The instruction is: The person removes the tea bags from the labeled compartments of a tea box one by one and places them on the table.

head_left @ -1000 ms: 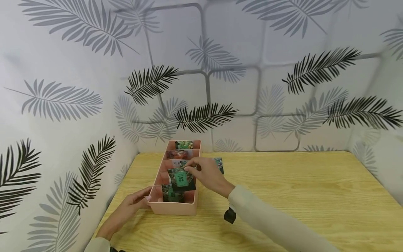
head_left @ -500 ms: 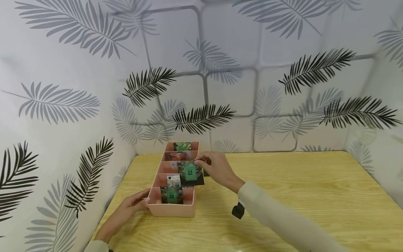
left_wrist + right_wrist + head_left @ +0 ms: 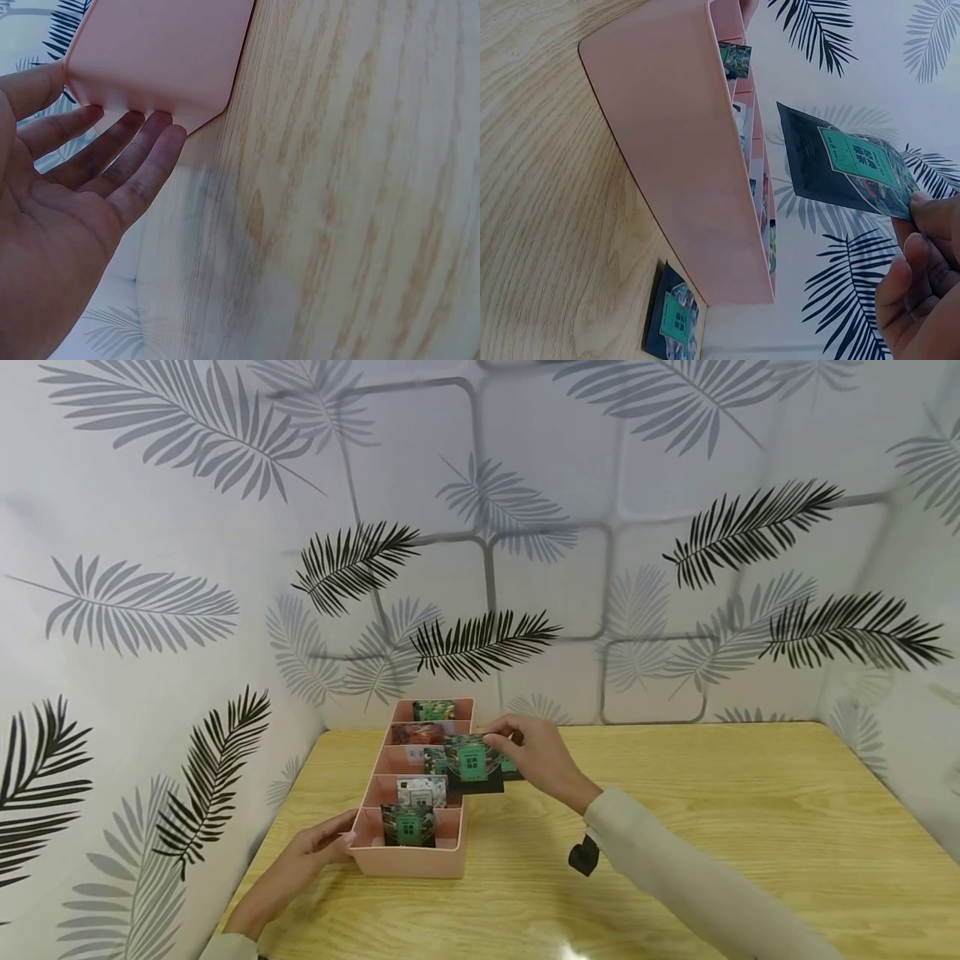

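Note:
My right hand (image 3: pixel 536 758) pinches a dark sachet with a green label (image 3: pixel 472 763) by its upper corner, above the right side of a pink divided storage box (image 3: pixel 408 862). In the right wrist view, the sachet (image 3: pixel 844 163) hangs apart from the box, between thumb and fingers. My left hand (image 3: pixel 307 862) holds the box at its near left corner. In the left wrist view, several fingertips (image 3: pixel 154 124) press the outer wall, with the thumb by the rim. Sachets stand in the compartments: a dark green-labelled one (image 3: pixel 408 827) nearest, then a white one (image 3: pixel 422 792).
Further back in the box are a reddish sachet (image 3: pixel 420 733) and a green one (image 3: pixel 435 710). Another dark sachet (image 3: pixel 676 319) lies on the wooden table (image 3: pixel 675 827) beside the box's right wall. A leaf-patterned backdrop (image 3: pixel 660 610) rises behind the table.
My right hand has moved the dark sachet rightward and slightly up, from over the box's middle to its right edge. The white sachet behind it has come into view. My left hand stays at the corner.

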### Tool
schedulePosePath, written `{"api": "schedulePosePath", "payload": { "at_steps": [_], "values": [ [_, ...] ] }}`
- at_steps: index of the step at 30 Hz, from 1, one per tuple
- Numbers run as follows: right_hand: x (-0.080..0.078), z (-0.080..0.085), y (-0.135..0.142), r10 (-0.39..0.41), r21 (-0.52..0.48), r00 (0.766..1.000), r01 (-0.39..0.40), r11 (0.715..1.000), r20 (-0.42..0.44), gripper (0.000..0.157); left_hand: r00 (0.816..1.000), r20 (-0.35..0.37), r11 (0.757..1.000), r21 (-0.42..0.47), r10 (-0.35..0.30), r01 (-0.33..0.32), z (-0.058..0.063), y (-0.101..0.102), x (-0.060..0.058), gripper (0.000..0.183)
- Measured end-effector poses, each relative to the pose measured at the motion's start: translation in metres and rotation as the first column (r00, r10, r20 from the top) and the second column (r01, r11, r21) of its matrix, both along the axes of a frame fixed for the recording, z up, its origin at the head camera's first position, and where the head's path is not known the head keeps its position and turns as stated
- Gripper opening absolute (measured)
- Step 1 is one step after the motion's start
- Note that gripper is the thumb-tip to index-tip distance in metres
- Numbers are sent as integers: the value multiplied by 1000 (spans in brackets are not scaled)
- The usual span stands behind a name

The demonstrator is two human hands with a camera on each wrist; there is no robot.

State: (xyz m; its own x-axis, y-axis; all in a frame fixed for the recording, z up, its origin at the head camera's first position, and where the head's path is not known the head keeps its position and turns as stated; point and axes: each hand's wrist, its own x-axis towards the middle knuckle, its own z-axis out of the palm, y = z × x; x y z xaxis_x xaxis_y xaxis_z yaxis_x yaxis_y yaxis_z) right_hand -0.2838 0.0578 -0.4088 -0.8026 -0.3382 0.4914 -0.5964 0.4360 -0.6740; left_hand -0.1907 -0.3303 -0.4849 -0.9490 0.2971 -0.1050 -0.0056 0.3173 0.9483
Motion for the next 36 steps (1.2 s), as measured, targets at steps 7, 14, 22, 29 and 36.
{"api": "schedulePosePath", "payload": {
  "at_steps": [7,14,22,29,36],
  "values": [
    [-4,-3,10,-8,4,1000,8,1000,8,12,1000,14,1000,-3,20,-20,-2,0,-2,64],
    [-7,-6,21,-41,14,999,41,999,34,13,1000,-11,1000,1,-13,13,-1,-1,-1,64],
    [-14,-12,34,-65,13,996,65,998,63,13,999,-18,1000,16,-27,27,1,0,1,63],
    [-20,-18,45,-89,27,993,87,996,82,14,999,-10,999,27,-33,33,1,-1,0,64],
    [-27,-25,57,-112,28,991,111,993,76,13,1000,-1,999,27,-30,30,1,0,0,65]
  ]
}}
